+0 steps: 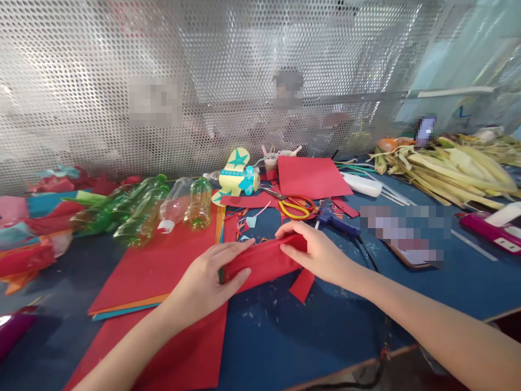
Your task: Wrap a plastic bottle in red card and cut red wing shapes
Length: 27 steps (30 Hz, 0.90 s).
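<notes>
A piece of red paper [260, 266] is held between my two hands above the blue table. It looks curved, like a wrap, and a bit of dark green shows at its left end. My left hand [215, 271] grips that end with thumb and fingers. At the right end my right hand [305, 247] pinches the upper edge. What lies inside the paper is mostly hidden. Just beyond are scissors [293, 209] with yellow and orange handles and a blue glue gun [336, 220]. A red strip [302, 285] lies under the right wrist.
Red sheets [163, 271] are stacked at left, with several plastic bottles [198, 205] behind. A decorated bottle [238, 179], a red card [313, 176] and dried husks [456, 168] line the back, before a perforated metal screen [228, 81]. A phone [407, 244] lies right.
</notes>
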{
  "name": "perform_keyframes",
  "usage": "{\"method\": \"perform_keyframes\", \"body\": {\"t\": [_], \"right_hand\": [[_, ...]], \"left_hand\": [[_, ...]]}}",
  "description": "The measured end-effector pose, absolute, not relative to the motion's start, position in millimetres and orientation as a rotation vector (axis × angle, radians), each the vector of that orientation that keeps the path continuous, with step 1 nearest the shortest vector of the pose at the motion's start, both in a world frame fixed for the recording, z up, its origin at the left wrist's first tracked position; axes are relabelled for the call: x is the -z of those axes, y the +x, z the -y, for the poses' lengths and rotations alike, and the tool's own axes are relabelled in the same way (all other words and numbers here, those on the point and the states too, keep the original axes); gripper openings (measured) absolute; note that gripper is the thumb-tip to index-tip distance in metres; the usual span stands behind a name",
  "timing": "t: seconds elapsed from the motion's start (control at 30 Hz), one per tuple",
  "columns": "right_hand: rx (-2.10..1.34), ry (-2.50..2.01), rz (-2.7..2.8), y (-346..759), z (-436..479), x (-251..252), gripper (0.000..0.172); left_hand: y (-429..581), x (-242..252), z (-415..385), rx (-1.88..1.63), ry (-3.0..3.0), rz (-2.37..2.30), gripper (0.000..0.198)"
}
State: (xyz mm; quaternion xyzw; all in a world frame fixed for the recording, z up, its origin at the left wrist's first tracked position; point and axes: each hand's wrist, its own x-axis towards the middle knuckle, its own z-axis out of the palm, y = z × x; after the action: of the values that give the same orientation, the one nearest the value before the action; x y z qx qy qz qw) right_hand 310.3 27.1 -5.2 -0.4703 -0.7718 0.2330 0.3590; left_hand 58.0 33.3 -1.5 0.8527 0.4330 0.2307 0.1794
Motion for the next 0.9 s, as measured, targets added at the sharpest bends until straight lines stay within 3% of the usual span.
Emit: {"method": "perform_keyframes", "body": {"t": [0.1, 0.3, 0.57, 0.77, 0.9], "right_hand": [[-0.622, -1.223, 1.968, 310, -26, 7, 0.018], [-0.654, -1.228, 1.938, 308, -24, 7, 0.02], [-0.648, -1.103, 1.912, 312, -27, 11, 0.008], [-0.692, -1.112, 1.898, 314, -26, 13, 0.01], [-0.677, -1.121, 1.912, 314, -24, 12, 0.009]], "left_hand": [[62, -5, -32, -0.641, 2.293, -1.261, 0.049], [65, -8, -33, -0.708, 2.269, -1.188, 0.032], [66, -4, -32, -0.749, 2.271, -1.158, 0.032], [63, -5, -34, -0.761, 2.168, -1.165, 0.026], [55, -13, -37, -0.604, 2.127, -1.141, 0.034]]}}
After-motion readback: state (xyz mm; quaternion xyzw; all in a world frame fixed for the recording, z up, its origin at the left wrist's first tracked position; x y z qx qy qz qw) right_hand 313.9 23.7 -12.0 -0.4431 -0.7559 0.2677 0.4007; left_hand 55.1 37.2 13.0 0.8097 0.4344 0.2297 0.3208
